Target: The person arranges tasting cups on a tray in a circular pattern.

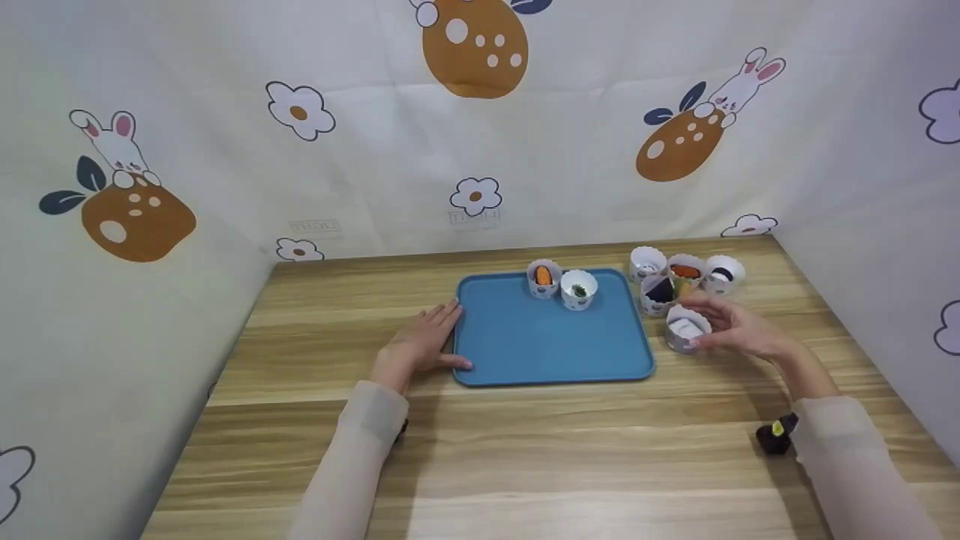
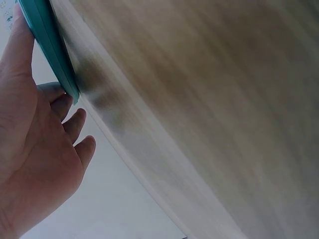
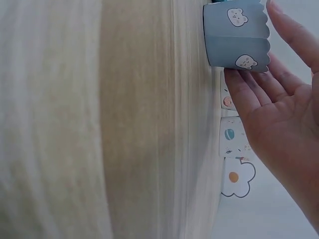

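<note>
A white paper cup [image 1: 681,346] with a scalloped rim and a white piece inside stands on the table, right of the blue tray [image 1: 551,337]. My right hand [image 1: 739,328] holds this cup, thumb by the near rim and fingers on its far side. Bear faces are printed on the cup's wall [image 3: 237,37] in the right wrist view. On the tray's left edge rests my left hand [image 1: 420,341], its fingers extended along the rim and its thumb by the near corner. Two cups stand at the tray's back: one [image 1: 544,289] with an orange piece, one [image 1: 579,301] with something green.
Several more paper cups cluster beyond my right hand, among them one with a dark piece [image 1: 658,295], one with an orange-red piece [image 1: 685,271] and one with a black-banded white piece [image 1: 724,275]. Patterned cloth [image 1: 375,150] hangs behind the wooden table [image 1: 585,465].
</note>
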